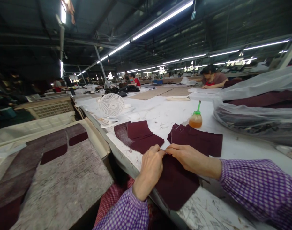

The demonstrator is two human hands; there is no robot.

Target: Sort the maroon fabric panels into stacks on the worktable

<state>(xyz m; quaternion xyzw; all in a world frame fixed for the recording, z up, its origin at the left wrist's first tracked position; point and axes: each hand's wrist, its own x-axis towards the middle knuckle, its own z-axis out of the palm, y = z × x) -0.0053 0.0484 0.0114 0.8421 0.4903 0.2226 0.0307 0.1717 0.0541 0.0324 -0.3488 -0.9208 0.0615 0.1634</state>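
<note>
Close together at the near edge of the white table, my left hand (152,166) and my right hand (187,157) pinch the top edge of a dark maroon fabric piece (178,183). The cloth lies flat toward me and reaches over the table edge. My fingertips nearly meet, and what lies exactly between them is hidden. Just beyond my left hand is another maroon fabric piece (142,135) with a greyish, fuzzy-looking left part. A pile of maroon fabric pieces (196,139) sits behind my right hand.
A squeeze bottle (195,120) with amber liquid and a green spout stands behind the pile. A white fan (111,105) is farther left. Clear plastic (256,121) wraps a bundle at right. More maroon pieces (55,153) lie on a board at left. A co-worker (214,78) leans over the table.
</note>
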